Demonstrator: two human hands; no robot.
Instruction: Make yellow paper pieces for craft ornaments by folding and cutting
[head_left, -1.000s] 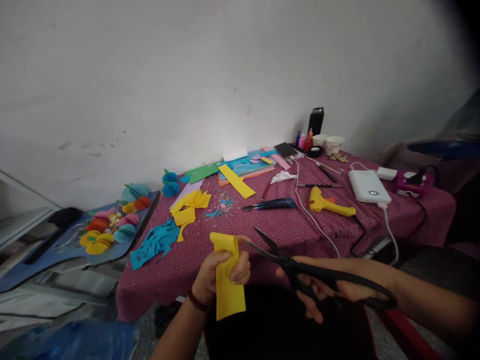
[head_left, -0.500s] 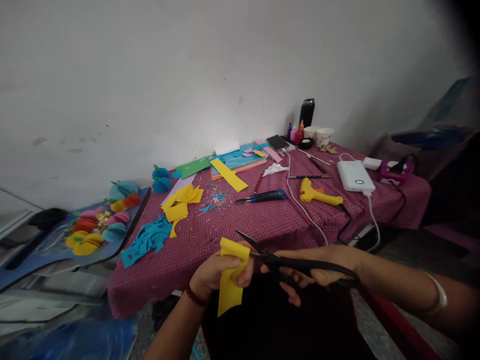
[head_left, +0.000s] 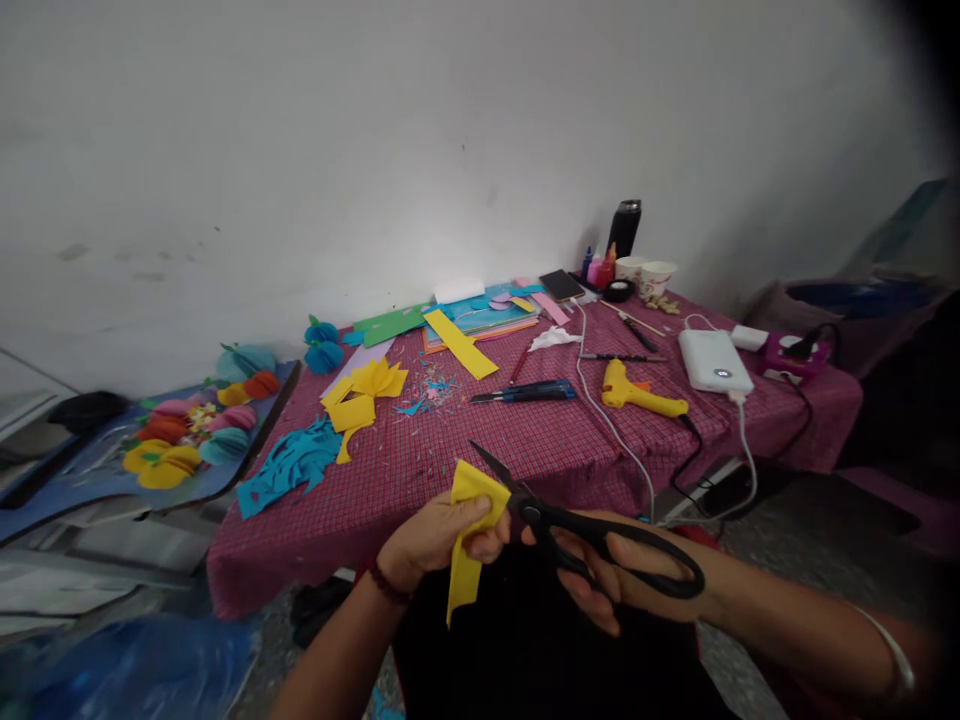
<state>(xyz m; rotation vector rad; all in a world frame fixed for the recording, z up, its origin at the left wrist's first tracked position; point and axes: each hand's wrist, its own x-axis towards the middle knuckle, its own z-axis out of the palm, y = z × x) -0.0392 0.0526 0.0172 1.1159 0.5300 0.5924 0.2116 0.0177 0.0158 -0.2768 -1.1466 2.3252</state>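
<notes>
My left hand [head_left: 435,540] pinches a folded strip of yellow paper [head_left: 466,575], thumb on its front face, the lower end hanging down. In my right hand [head_left: 592,570] is a pair of black scissors [head_left: 555,520], fingers in and around the handles. The blades point up and to the left, right beside the paper's upper right edge; whether they touch or cut it I cannot tell. On the table beyond lie cut yellow paper pieces [head_left: 352,412], a heap of blue paper scraps [head_left: 292,465] and a yellow paper strip [head_left: 459,343].
On the checked tablecloth [head_left: 420,440] lie a utility knife [head_left: 523,392], a yellow glue gun [head_left: 641,392], a white power bank [head_left: 715,360] with cables, and paper sheets [head_left: 390,326]. Paper cups [head_left: 657,279] and a black flask [head_left: 624,228] stand at the back. Paper pumpkins [head_left: 161,460] sit at left.
The folded yellow paper has tilted and shifted slightly right and up in my left hand. The scissors have turned a little, their handles dropping lower. The view has shifted slightly.
</notes>
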